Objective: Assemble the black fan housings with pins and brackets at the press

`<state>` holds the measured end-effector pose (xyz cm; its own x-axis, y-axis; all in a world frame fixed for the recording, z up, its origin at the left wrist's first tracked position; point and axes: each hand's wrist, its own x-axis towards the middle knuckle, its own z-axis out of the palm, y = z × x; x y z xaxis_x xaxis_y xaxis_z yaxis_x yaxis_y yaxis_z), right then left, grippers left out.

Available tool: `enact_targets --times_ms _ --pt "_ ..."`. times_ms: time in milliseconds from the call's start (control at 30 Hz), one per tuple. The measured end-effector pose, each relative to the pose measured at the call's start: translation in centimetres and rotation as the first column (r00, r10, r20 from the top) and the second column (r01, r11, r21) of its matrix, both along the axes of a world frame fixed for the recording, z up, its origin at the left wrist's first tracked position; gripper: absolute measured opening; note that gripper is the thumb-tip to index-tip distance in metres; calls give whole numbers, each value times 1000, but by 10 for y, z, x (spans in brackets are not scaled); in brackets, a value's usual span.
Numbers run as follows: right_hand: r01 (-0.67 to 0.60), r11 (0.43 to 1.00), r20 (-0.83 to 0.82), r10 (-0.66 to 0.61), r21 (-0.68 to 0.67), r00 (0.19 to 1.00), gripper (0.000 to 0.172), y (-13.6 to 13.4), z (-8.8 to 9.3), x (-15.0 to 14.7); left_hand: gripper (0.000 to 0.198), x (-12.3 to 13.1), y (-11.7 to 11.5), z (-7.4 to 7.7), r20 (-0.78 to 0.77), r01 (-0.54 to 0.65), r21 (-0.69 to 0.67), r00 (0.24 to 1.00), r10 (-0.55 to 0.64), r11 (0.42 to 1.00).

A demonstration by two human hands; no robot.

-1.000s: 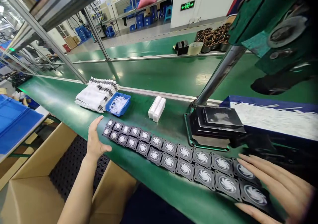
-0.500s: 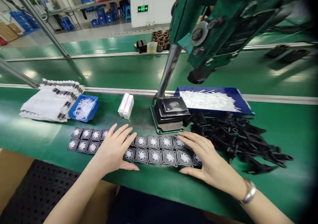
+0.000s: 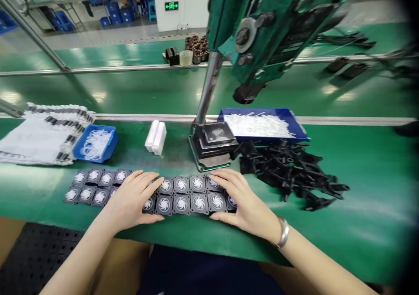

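Two long rows of square black fan frames [image 3: 182, 203], each with a white swirl on its face, lie side by side on the green bench. My left hand [image 3: 129, 201] spans both rows left of their middle, fingers stretched toward the far edge and thumb along the near edge. At the right end, my right hand [image 3: 247, 205] rests across the rows the same way, fingers extended and thumb by the near edge. Both palms hide some of the frames. A metal bracelet [image 3: 283, 232] circles my right wrist.
Behind the rows stands a green press [image 3: 255, 33] over a black block [image 3: 218, 140]. Loose black parts [image 3: 288, 170] are heaped right, before a blue tray [image 3: 299, 131] of white strips. White blocks [image 3: 156, 137], a blue bin [image 3: 109, 149] of white rings and stacked white sheets [image 3: 36, 140] stand left.
The view has turned, so the bench and everything on it sit further left. Both hands remain over the rows, and my right thumb has come closer to their near edge.
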<state>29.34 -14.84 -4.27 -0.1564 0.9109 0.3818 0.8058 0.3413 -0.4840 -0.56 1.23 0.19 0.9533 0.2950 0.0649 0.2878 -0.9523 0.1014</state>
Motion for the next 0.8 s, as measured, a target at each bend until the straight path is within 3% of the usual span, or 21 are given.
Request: enact_targets --times_ms 367,533,667,800 --pt "-2 1000 20 2 19 1000 68 24 -5 -46 81 -47 18 -1 -5 -37 -51 999 36 998" --pt "-2 1000 46 0 31 999 66 32 -3 -54 94 -66 21 13 -25 -27 9 999 27 1000" --pt "4 999 59 -6 32 998 66 33 -3 -55 117 -115 36 29 64 -203 115 978 196 973" --pt "8 999 67 -11 42 998 66 33 -4 -53 129 -166 59 27 26 -357 161 933 358 920"
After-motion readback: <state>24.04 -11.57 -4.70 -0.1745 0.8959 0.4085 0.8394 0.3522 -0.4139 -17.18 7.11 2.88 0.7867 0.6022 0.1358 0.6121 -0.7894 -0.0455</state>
